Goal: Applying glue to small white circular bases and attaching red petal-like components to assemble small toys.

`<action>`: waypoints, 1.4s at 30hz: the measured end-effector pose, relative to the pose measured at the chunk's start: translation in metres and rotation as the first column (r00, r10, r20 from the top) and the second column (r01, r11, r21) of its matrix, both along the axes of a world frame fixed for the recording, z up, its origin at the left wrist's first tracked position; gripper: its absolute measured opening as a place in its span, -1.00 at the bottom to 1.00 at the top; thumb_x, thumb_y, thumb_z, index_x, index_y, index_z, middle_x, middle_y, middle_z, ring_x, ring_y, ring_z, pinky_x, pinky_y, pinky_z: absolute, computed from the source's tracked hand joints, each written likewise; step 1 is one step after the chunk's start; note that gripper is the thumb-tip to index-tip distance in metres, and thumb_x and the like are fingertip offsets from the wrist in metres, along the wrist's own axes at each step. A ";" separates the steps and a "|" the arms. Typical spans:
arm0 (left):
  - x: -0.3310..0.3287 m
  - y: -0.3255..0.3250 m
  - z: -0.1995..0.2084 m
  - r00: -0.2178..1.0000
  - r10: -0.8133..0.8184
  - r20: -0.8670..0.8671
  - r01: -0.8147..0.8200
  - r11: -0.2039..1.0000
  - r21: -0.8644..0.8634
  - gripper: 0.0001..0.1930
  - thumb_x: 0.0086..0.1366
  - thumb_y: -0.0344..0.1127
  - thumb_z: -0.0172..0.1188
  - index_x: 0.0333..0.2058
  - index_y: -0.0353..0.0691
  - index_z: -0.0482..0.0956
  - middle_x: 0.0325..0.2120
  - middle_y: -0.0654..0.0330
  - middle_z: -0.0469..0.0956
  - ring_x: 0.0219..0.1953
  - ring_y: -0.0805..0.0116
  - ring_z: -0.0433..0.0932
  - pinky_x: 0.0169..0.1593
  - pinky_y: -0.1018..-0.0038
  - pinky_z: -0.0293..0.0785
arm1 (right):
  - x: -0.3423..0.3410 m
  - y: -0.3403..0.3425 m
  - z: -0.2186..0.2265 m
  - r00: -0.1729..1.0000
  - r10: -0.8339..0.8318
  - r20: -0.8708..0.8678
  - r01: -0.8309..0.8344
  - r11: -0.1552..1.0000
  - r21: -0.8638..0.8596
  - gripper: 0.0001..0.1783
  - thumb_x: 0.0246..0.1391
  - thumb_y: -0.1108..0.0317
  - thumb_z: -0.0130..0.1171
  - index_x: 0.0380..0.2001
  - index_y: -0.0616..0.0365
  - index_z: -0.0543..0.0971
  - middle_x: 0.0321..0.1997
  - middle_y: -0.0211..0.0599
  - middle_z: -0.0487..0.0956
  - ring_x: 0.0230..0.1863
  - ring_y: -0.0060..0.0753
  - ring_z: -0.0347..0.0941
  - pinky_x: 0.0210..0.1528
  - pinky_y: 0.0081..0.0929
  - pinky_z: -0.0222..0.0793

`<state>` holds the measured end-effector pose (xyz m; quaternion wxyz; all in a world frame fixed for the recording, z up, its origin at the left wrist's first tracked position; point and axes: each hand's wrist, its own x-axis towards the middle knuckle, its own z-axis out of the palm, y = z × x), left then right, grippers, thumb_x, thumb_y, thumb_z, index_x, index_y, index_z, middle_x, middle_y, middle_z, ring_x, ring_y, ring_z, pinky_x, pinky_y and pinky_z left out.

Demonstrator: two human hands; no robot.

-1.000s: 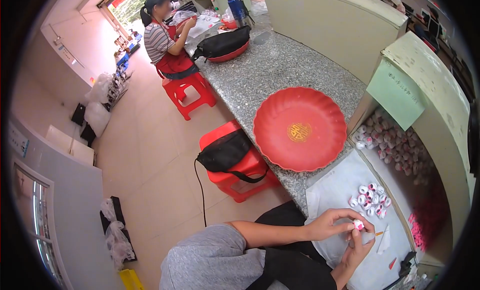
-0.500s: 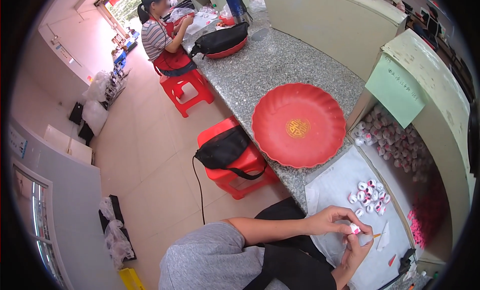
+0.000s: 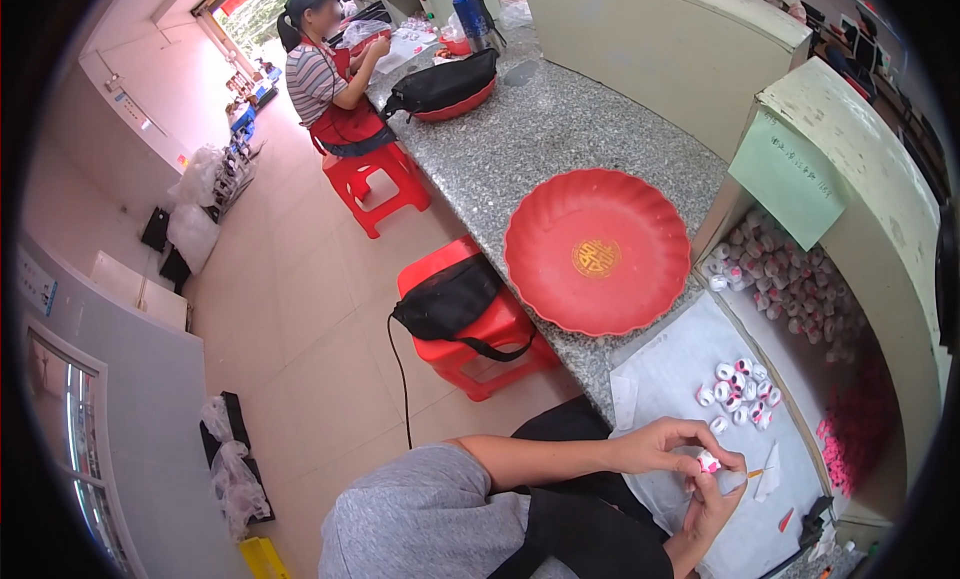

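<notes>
Shifted slightly away from the pile of pieces (image 3: 740, 393) since 1 second ago, the small white-and-pink piece (image 3: 708, 463) is clamped between fingers of the left hand (image 3: 660, 446) and right hand (image 3: 712, 507), above the white paper (image 3: 672, 359).

A workshop: red stools (image 3: 365, 169) line the speckled counter (image 3: 600, 119), a co-worker (image 3: 315, 79) sits working toward its far end, white-and-pink pieces (image 3: 785, 281) lie heaped beside its near end.

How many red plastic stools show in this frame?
2: the nearer stool beside the grey counter, with a black cloth item on it; the farther stool under a seated co-worker. More may be hidden.
</notes>
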<state>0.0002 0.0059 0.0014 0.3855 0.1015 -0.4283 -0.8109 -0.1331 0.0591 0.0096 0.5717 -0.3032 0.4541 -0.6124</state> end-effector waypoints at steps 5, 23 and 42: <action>0.002 0.004 -0.007 1.000 0.021 -0.013 -0.022 0.999 -0.035 -0.79 0.02 -0.49 0.05 -0.30 -0.33 0.38 -0.32 0.18 0.33 -0.22 0.47 0.30 -0.14 0.58 0.21 | -0.001 0.002 -0.004 1.000 0.021 -0.010 -0.021 1.000 0.006 -0.67 -0.37 0.50 0.12 -0.43 0.26 0.29 -0.63 -0.31 0.33 -0.70 -0.56 0.23 -0.68 -0.73 0.14; 0.010 -0.004 -0.004 0.933 0.103 0.345 -0.025 0.975 -0.222 -0.80 -0.03 -0.55 0.07 -0.35 -0.33 0.42 -0.31 0.13 0.39 -0.20 0.38 0.35 -0.04 0.42 0.18 | -0.005 0.003 -0.015 0.994 0.065 0.090 -0.070 0.996 0.060 -0.78 -0.37 0.62 0.12 -0.49 0.30 0.41 -0.57 -0.28 0.40 -0.60 -0.55 0.31 -0.59 -0.69 0.19; -0.010 -0.013 -0.007 0.975 0.052 0.215 -0.007 0.978 -0.207 -0.75 -0.03 -0.54 0.06 -0.29 -0.35 0.39 -0.27 0.08 0.37 -0.21 0.34 0.36 -0.16 0.50 0.28 | -0.018 -0.003 -0.009 0.999 0.047 0.019 -0.047 0.999 -0.009 -0.67 -0.35 0.56 0.16 -0.36 0.27 0.43 -0.54 -0.34 0.42 -0.57 -0.64 0.28 -0.56 -0.74 0.19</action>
